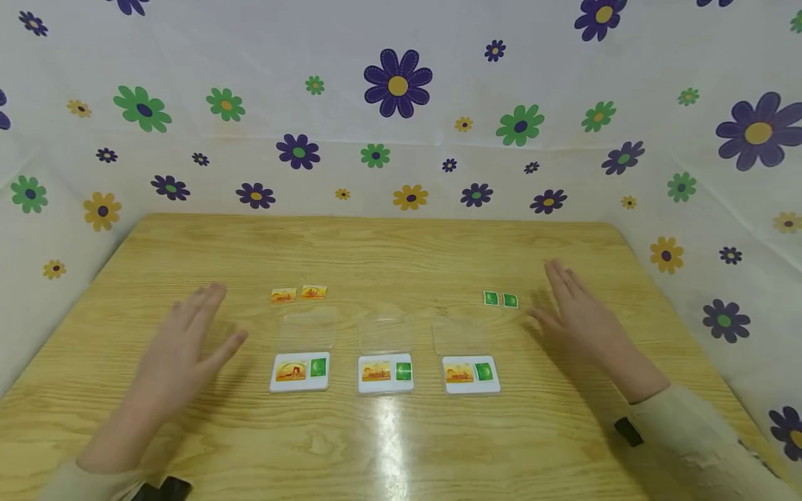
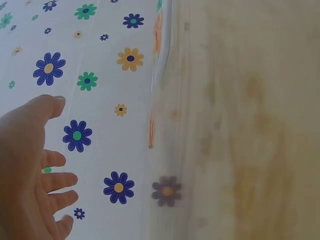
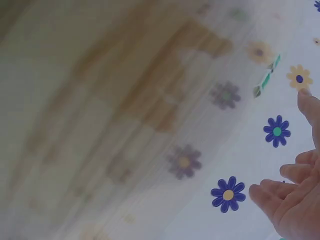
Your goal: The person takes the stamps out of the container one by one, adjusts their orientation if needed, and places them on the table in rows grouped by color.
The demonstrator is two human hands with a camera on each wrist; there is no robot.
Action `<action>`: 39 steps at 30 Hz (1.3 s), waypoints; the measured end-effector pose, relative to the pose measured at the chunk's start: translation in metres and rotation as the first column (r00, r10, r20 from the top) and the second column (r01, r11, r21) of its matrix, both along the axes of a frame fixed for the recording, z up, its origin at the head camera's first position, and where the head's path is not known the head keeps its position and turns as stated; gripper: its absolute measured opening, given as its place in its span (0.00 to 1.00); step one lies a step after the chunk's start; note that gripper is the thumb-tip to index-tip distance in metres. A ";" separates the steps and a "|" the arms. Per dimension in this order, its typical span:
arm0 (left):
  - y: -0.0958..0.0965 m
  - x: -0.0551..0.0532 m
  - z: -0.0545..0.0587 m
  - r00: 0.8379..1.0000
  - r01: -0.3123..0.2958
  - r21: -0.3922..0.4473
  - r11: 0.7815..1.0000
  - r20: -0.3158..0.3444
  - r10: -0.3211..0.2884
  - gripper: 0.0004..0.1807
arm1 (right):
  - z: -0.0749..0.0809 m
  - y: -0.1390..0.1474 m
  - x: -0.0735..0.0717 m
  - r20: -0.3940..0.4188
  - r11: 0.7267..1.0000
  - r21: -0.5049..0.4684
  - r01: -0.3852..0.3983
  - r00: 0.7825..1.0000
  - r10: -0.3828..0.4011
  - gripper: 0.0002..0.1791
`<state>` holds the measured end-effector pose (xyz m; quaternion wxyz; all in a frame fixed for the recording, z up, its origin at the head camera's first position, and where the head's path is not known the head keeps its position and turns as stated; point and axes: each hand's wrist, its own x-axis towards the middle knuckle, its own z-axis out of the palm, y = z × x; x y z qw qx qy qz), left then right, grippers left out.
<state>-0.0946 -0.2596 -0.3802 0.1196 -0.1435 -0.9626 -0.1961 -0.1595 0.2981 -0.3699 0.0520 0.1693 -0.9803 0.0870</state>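
Observation:
In the head view my left hand (image 1: 178,355) hovers at the left with fingers extended and thumb apart, holding nothing. My right hand (image 1: 585,320) is likewise stretched out at the right, close to two small green stamp-like pieces (image 1: 491,298). Beyond the left hand lie two small orange picture pieces (image 1: 284,295). Between the hands are three flat clear cases with white cards: a left card (image 1: 294,385), a middle card (image 1: 385,388) and a right card (image 1: 473,388). Each bears one orange picture and one green piece. Both wrist views show straight, bare fingers.
Clear lids (image 1: 307,332) lie folded back behind the cards, faint against the wood. The wooden table (image 1: 388,264) ends at a white flowered cloth (image 1: 438,132) at the back and both sides. Light glares on the tabletop in front of the middle card.

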 end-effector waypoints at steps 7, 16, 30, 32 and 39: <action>0.011 0.007 -0.004 0.997 0.041 0.240 0.970 0.060 -0.057 0.38 | 0.006 -0.022 -0.002 -0.022 0.993 -0.113 -0.018 1.000 0.015 0.40; 0.022 0.008 -0.015 0.986 0.027 0.384 0.923 0.144 -0.089 0.35 | 0.010 -0.061 -0.004 0.058 0.918 -0.396 -0.030 0.997 0.058 0.33; 0.028 0.010 -0.038 0.980 0.060 0.603 0.795 0.114 -0.161 0.29 | 0.013 -0.120 -0.005 0.245 0.733 -0.680 0.024 0.949 0.196 0.23; 0.028 0.010 -0.040 0.979 0.078 0.612 0.787 0.104 -0.177 0.29 | 0.011 -0.128 -0.006 0.264 0.723 -0.691 0.024 0.939 0.221 0.23; 0.030 0.011 -0.042 0.976 0.087 0.584 0.807 0.111 -0.186 0.30 | 0.007 -0.160 -0.009 0.280 0.697 -0.717 -0.014 0.910 0.306 0.20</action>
